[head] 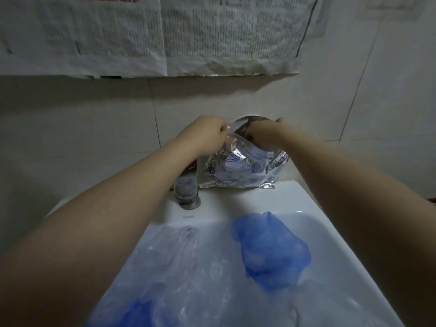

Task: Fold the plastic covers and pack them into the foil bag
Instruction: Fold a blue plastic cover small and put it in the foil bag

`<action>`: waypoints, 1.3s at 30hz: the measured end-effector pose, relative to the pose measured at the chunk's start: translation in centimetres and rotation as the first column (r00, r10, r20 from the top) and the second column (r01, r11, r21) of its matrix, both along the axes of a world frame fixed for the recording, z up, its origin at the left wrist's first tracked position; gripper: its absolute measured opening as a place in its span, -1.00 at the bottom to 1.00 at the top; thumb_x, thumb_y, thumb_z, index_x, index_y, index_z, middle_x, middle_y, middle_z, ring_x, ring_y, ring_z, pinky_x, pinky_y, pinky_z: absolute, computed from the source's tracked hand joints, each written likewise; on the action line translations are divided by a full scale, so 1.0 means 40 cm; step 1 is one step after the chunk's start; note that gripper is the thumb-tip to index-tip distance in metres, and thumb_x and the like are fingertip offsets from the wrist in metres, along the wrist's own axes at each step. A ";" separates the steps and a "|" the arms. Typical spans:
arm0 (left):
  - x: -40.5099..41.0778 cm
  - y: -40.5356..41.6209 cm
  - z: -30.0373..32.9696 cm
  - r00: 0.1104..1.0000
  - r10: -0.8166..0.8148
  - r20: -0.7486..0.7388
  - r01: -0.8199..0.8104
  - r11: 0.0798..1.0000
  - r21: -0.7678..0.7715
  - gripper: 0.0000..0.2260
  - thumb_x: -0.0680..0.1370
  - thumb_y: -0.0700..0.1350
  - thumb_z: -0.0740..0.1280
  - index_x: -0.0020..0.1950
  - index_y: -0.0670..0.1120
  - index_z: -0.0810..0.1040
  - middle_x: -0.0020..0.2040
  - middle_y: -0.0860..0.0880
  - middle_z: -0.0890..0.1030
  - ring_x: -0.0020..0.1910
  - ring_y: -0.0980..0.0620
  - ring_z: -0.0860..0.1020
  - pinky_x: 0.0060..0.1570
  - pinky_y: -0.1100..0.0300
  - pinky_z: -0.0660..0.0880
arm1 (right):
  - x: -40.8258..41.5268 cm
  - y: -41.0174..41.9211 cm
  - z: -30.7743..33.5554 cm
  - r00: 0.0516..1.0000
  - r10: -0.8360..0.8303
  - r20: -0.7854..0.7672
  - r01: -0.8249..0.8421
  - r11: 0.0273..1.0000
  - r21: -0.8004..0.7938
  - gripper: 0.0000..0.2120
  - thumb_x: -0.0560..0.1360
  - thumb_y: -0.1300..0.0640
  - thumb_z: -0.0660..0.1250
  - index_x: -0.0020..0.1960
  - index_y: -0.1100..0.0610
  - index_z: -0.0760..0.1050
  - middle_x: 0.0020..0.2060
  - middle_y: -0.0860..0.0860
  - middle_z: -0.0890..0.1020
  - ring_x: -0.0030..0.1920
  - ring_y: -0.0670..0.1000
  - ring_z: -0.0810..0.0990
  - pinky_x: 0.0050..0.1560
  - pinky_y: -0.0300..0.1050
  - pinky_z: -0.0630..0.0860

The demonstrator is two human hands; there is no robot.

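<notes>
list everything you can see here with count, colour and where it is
foil bag: 1, silver with blue print, upright on the sink's back ledge against the wall
blue plastic cover: 1, blue, crumpled in the basin, right side
clear plastic covers: a heap, count unclear, clear with blue edging, basin left
sink: 1, white, bottom centre
tap: 1, metal, ledge left of the bag
newspaper: several sheets, on the wall above
left hand: pinches the bag's mouth
right hand: reaching into the bag, fingers hidden

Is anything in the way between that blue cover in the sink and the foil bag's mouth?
Yes: the right hand reaches into the foil bag mouth, filling the opening, while the left hand holds its rim. The blue cover lies loose in the sink, nothing on top of it.
</notes>
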State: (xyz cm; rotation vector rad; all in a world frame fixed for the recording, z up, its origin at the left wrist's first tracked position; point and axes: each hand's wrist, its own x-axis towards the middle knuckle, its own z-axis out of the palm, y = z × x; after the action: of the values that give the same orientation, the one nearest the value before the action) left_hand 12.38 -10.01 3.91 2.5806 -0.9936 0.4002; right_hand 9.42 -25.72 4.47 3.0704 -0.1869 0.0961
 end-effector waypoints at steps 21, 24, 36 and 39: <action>-0.037 0.006 -0.001 0.971 0.233 -0.059 -0.235 0.971 -0.039 -0.55 0.51 -0.08 0.31 0.39 -0.05 0.36 0.37 -0.17 0.34 0.34 -0.20 0.34 0.32 -0.02 0.30 | -0.269 0.016 -0.236 0.911 0.040 -0.410 0.045 0.980 0.195 -0.44 0.43 -0.03 0.41 0.31 0.22 0.38 0.17 0.14 0.56 0.10 0.12 0.57 0.05 -0.12 0.52; -0.116 0.021 0.034 0.988 0.136 0.079 -0.120 0.976 -0.181 -0.68 0.52 -0.11 0.25 0.27 -0.06 0.47 0.34 -0.12 0.37 0.35 -0.14 0.30 0.32 0.05 0.24 | -0.266 0.037 -0.236 0.983 0.029 -0.179 0.015 0.970 0.243 -0.89 0.45 0.21 0.32 -0.03 0.18 0.52 -0.07 0.15 0.61 -0.13 0.09 0.53 -0.31 -0.21 0.39; -0.295 0.212 -0.126 0.990 -0.081 -0.117 0.005 0.842 -0.539 -0.66 0.47 -0.17 0.41 0.22 -0.17 0.47 0.09 -0.07 0.57 0.03 0.01 0.53 0.05 0.21 0.41 | -0.297 0.284 -0.136 0.724 -0.125 0.678 -0.616 0.326 0.717 -0.80 0.53 0.37 0.12 -0.05 0.20 0.50 -0.36 -0.16 0.53 -0.33 -0.23 0.44 -0.26 -0.34 0.36; -0.313 0.249 -0.163 0.958 -0.117 -0.262 -0.067 0.798 -0.598 -0.93 0.51 -0.19 0.36 -0.12 -0.19 0.53 -0.28 -0.05 0.54 -0.27 0.02 0.45 -0.21 0.13 0.40 | -0.322 0.295 -0.148 0.753 -0.172 0.635 -0.610 0.180 0.772 -0.85 0.54 0.33 0.21 -0.09 0.18 0.54 -0.41 -0.17 0.54 -0.39 -0.25 0.45 -0.31 -0.39 0.37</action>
State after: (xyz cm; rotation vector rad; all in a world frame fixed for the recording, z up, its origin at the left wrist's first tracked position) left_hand -0.16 -0.06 -2.62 1.9646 -0.6537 0.2649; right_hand -3.48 -13.93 -1.43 4.1055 0.4798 1.7310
